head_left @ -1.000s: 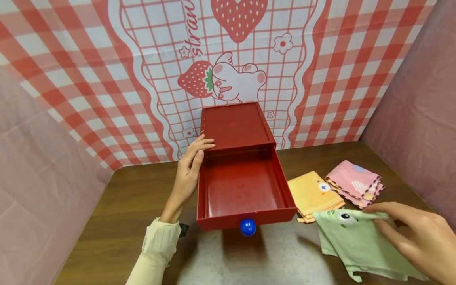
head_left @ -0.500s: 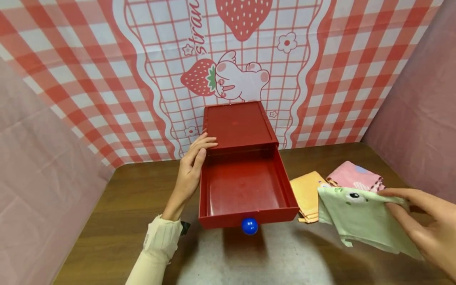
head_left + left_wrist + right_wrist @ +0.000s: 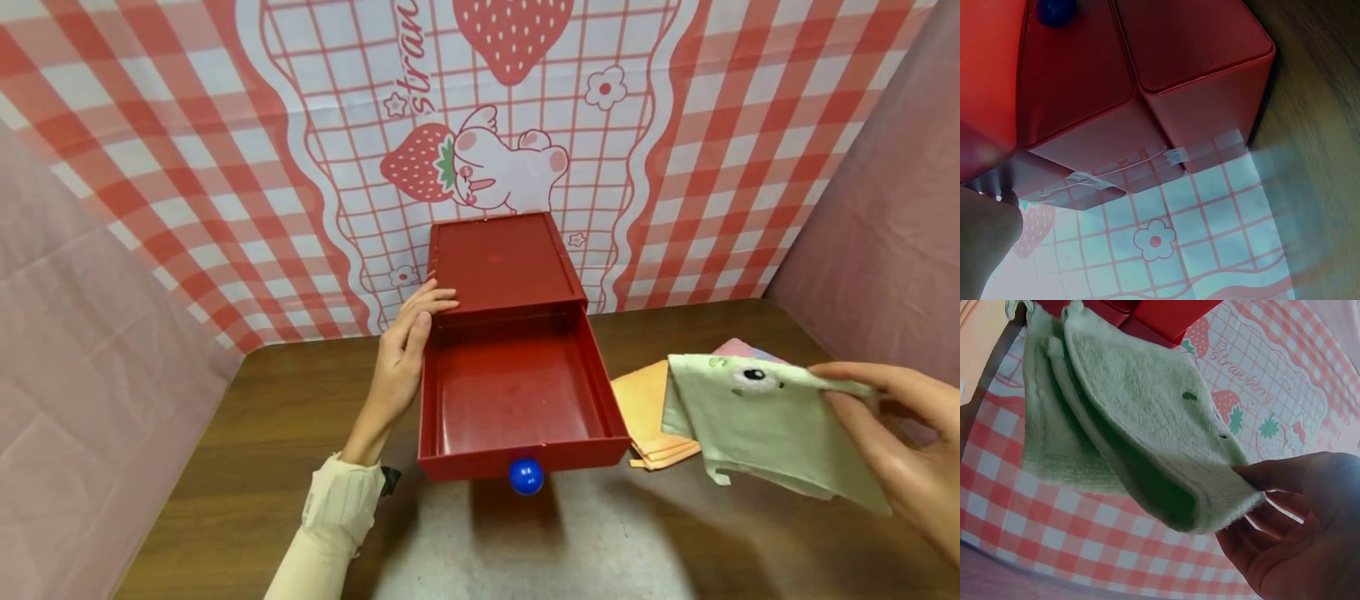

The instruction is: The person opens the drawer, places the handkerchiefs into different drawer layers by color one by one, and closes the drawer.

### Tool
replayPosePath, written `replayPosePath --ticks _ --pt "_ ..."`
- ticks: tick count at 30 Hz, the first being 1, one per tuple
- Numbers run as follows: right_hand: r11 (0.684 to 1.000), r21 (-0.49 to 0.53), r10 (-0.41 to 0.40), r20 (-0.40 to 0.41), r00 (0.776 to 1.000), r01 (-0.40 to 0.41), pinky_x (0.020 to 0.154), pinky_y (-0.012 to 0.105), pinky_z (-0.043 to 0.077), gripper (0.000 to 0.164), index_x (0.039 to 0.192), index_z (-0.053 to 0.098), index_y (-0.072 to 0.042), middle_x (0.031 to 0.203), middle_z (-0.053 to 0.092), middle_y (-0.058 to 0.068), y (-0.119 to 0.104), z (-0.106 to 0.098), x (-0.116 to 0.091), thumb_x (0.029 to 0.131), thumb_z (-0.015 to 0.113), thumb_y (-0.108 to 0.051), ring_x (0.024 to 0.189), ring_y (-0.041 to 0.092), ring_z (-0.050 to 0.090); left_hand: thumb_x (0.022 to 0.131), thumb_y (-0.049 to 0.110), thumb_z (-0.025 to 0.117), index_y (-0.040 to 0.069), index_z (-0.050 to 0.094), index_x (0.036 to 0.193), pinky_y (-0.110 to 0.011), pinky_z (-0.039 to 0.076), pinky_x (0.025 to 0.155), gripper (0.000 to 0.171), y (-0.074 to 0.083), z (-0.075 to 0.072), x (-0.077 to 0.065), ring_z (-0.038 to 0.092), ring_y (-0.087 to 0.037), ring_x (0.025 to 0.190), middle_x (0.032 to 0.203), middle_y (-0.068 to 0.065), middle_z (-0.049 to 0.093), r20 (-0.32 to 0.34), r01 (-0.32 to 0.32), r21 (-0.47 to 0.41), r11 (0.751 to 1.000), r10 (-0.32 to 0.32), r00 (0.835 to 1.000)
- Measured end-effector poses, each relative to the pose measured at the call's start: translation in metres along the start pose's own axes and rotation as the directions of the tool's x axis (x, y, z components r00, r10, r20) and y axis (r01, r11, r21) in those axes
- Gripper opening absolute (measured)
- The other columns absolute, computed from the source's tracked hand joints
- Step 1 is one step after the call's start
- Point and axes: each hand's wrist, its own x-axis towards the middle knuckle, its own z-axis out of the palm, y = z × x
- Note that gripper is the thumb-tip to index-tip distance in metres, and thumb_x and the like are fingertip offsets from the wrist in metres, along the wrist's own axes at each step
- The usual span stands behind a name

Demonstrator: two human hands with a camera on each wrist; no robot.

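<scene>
At the right of the head view, my right hand [image 3: 903, 425] pinches a folded light green towel [image 3: 772, 433] with an embroidered eye, between thumb and fingers. The towel hangs in the air, its layers loosely folded in the right wrist view. My left hand [image 3: 400, 358] rests against the left side of a red drawer cabinet [image 3: 502, 262], fingertips on its top edge. The cabinet's top drawer [image 3: 517, 387] is pulled out, with a blue ball knob [image 3: 526, 477] on its front. Nothing lies in that drawer.
A folded yellow towel [image 3: 645, 408] lies right of the drawer. Behind the green towel a pink towel [image 3: 738, 348] is mostly hidden. Lower drawers [image 3: 1079, 75] show in the left wrist view. A checked strawberry cloth [image 3: 712, 167] hangs behind the wooden table [image 3: 247, 450].
My right hand has lifted the green towel up off the table, so it now covers much of the pink towel. The left hand keeps its place on the cabinet.
</scene>
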Motion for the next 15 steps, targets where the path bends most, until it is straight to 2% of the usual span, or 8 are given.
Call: replayPosePath --ticks 3,10,13,15 --pt "1.000 0.001 0.007 -0.031 0.999 -0.007 0.079 0.001 0.042 0.021 0.102 0.070 0.016 0.105 0.064 -0.031 -0.003 0.001 0.005 0.082 0.062 0.018 0.089 -0.014 0.059 0.103 -0.004 0.035 -0.011 0.063 0.120 -0.042 0.020 0.121 0.033 0.000 0.000 0.000 0.032 -0.041 0.143 0.130 -0.028 0.058 -0.001 -0.001 -0.003 1.000 0.001 1.000" --pt "0.998 0.063 0.007 -0.116 0.993 0.000 0.079 0.004 0.042 0.017 0.103 0.072 0.014 0.102 0.067 -0.025 -0.012 0.007 0.019 0.089 0.063 0.007 0.088 -0.010 0.061 0.103 -0.004 0.034 -0.011 0.063 0.119 -0.042 0.020 0.121 0.034 0.000 0.001 -0.001 0.033 -0.042 0.143 0.131 -0.028 0.058 -0.016 -0.004 0.003 1.000 0.004 1.000" --pt "0.999 0.037 -0.012 -0.124 0.992 0.017 0.080 0.004 0.043 0.018 0.103 0.073 0.011 0.103 0.068 -0.023 -0.018 0.009 0.027 0.088 0.063 0.009 0.089 -0.011 0.061 0.103 -0.004 0.034 -0.011 0.063 0.120 -0.042 0.020 0.121 0.034 0.000 0.001 -0.001 0.033 -0.042 0.143 0.131 -0.028 0.058 -0.017 -0.002 0.006 1.000 0.002 1.000" --pt "1.000 -0.001 -0.029 -0.118 0.993 0.029 0.082 0.005 0.043 0.019 0.104 0.075 0.007 0.104 0.071 -0.014 -0.010 0.009 0.029 0.088 0.065 0.008 0.091 -0.010 0.062 0.103 -0.004 0.033 -0.011 0.063 0.120 -0.042 0.020 0.121 0.034 0.001 0.002 -0.001 0.033 -0.043 0.143 0.131 -0.027 0.058 -0.015 -0.002 0.004 1.000 0.002 1.000"
